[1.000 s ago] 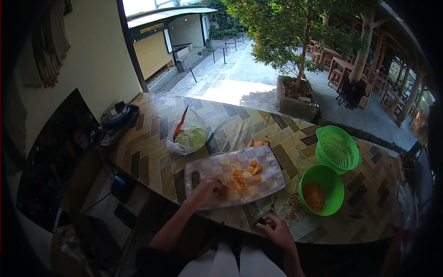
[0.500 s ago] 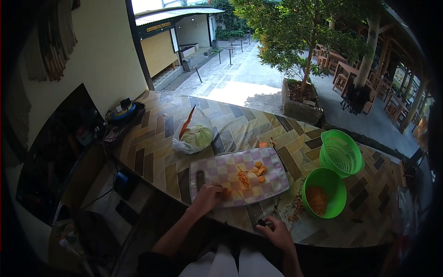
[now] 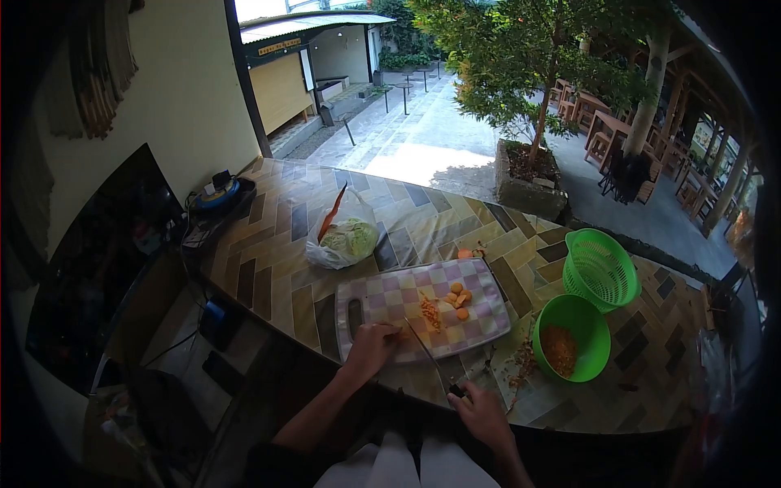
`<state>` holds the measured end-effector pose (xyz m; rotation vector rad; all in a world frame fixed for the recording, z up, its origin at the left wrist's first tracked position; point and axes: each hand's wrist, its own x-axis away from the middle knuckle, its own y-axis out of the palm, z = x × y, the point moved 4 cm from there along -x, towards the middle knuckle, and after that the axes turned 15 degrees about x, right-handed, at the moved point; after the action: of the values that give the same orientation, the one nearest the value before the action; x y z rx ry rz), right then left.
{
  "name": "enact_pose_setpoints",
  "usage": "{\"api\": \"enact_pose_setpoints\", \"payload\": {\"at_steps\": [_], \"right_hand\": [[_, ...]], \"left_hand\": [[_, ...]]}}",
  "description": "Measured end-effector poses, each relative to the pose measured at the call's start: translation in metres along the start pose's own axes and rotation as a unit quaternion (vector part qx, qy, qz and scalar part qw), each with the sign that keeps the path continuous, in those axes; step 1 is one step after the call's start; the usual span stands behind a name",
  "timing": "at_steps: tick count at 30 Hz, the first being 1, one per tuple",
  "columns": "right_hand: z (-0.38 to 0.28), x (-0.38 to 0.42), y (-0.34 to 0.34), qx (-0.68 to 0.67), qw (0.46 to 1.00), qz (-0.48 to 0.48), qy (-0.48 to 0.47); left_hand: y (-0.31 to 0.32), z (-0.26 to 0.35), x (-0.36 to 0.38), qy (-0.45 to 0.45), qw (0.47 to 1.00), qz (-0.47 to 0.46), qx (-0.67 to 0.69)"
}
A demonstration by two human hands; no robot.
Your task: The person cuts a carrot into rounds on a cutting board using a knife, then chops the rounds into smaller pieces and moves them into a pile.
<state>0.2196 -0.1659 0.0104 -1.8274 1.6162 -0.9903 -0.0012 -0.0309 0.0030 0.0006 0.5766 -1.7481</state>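
Observation:
My left hand [image 3: 373, 348] presses orange carrot pieces [image 3: 402, 334] on the lower left part of a pink-and-white checked cutting board [image 3: 382, 293]. My right hand [image 3: 478, 411] is wrapped round the dark handle of a knife [image 3: 433, 360], whose blade slants up and left over the board to beside the pieces under my left fingers. Carrot slices [image 3: 459, 296] and a small heap of chopped carrot [image 3: 429, 313] lie at the middle and right of the board.
A green bowl [image 3: 600, 346] with orange shreds and a green strainer [image 3: 604, 264] stand right of the board. A plastic bag with cabbage [image 3: 348, 241] and a carrot [image 3: 333, 213] lies behind it. Peelings [image 3: 523, 366] are scattered near the bowl. A phone [image 3: 222, 374] lies lower left.
The knife has moved up and left, its blade now beside my left fingers. My right hand has shifted slightly left, and my left hand has shifted a little on the carrot.

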Motion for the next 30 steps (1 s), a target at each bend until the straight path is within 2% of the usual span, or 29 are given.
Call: {"api": "enact_pose_setpoints", "payload": {"at_steps": [6, 12, 15, 21, 30], "right_hand": [[0.002, 0.001, 0.004, -0.007, 1.0, -0.007, 0.006], [0.001, 0.0, 0.01, -0.004, 1.0, 0.014, -0.001], [-0.002, 0.0, 0.012, 0.006, 1.0, 0.011, 0.019], [-0.009, -0.003, 0.016, -0.005, 1.0, 0.023, 0.013], [-0.018, 0.0, 0.017, 0.01, 0.999, 0.033, 0.04]], "left_hand": [[-0.001, -0.001, 0.0, 0.021, 1.0, -0.007, -0.009], [0.0, -0.004, -0.001, 0.0, 1.0, -0.001, 0.005], [-0.001, -0.009, -0.001, -0.026, 0.998, 0.001, 0.061], [-0.014, -0.004, 0.003, -0.007, 1.0, 0.014, 0.01], [-0.016, -0.008, -0.005, -0.03, 0.999, -0.017, 0.022]]}}
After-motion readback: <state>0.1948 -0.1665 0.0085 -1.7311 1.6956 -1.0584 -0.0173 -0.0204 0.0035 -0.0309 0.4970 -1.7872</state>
